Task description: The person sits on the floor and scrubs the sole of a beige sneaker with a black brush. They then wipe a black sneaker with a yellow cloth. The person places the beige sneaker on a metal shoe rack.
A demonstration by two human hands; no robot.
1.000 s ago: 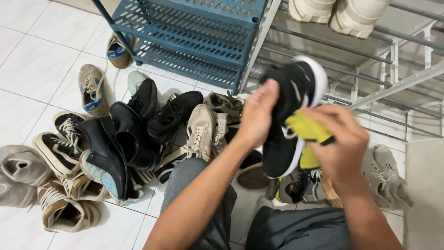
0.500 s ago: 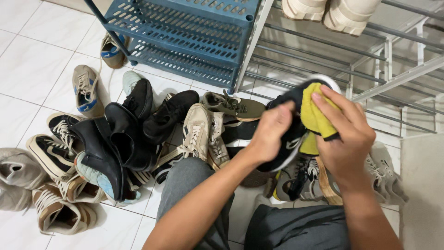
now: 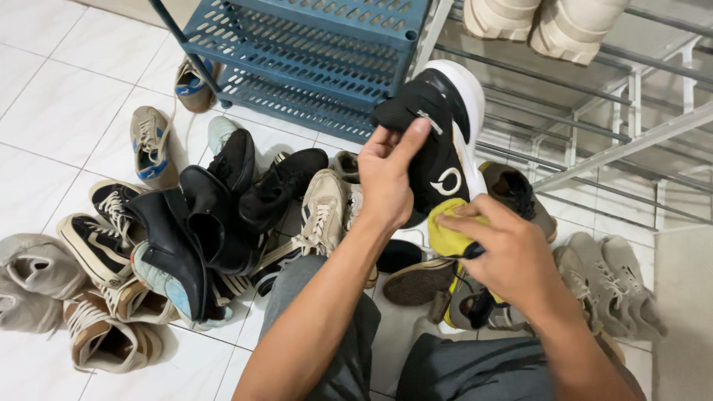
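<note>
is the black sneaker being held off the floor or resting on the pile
Held off the floor. The left hand grips the black sneaker above the shoe pile, while the right hand presses a yellow cloth to it.

A heap of shoes (image 3: 200, 223) fills the left and centre floor (image 3: 52, 104). The plastic rack (image 3: 312, 52) stands at upper centre, the metal rack (image 3: 594, 126) upper right, a pair (image 3: 549, 26) on its top shelf.

Black sneaker held up and wiped over a pile of shoes

The left hand (image 3: 386, 178) grips a black sneaker (image 3: 438, 141) with a white sole, upright; the right hand (image 3: 505, 252) presses a yellow cloth (image 3: 449, 238) against its lower end. Loose shoes (image 3: 223, 200) crowd the white tiled floor (image 3: 52, 104) beside a blue rack (image 3: 312, 52).
</note>
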